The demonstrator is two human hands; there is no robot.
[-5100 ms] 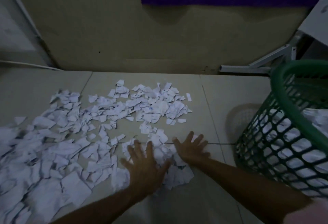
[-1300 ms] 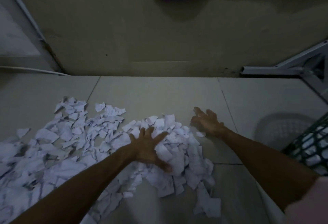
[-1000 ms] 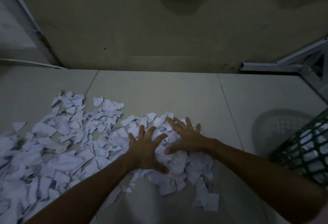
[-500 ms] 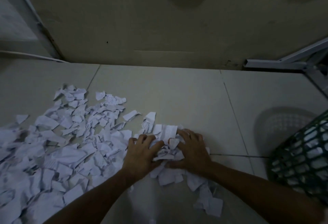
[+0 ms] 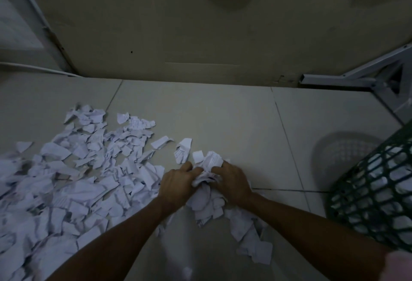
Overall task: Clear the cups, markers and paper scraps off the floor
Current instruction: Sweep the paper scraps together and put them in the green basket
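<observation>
The step in hand looks like gathering a handful of paper scraps between both palms before carrying it to the bin, and doing it well probably means pressing the hands together from both sides, curling the fingers under the heap and lifting slowly so loose bits do not slide out at the bottom. From nine o'clock toward the centre, the spread of paper scraps (image 5: 73, 178) lies flat over the tiled floor (image 5: 223, 115): white torn pieces, some with faint print, creased and overlapping, thin and light, likely to flutter. At about six o'clock of the centre, the left hand (image 5: 177, 183) has its fingers curled in and closed on a bunch of scraps (image 5: 206, 182), and the right hand (image 5: 233, 183), just beside it, does the same from the other side; the bunch touches both. A few stray pieces trail toward five o'clock. At four o'clock stands a green mesh waste basket (image 5: 374, 193), already holding white paper. No cups or markers show.
</observation>
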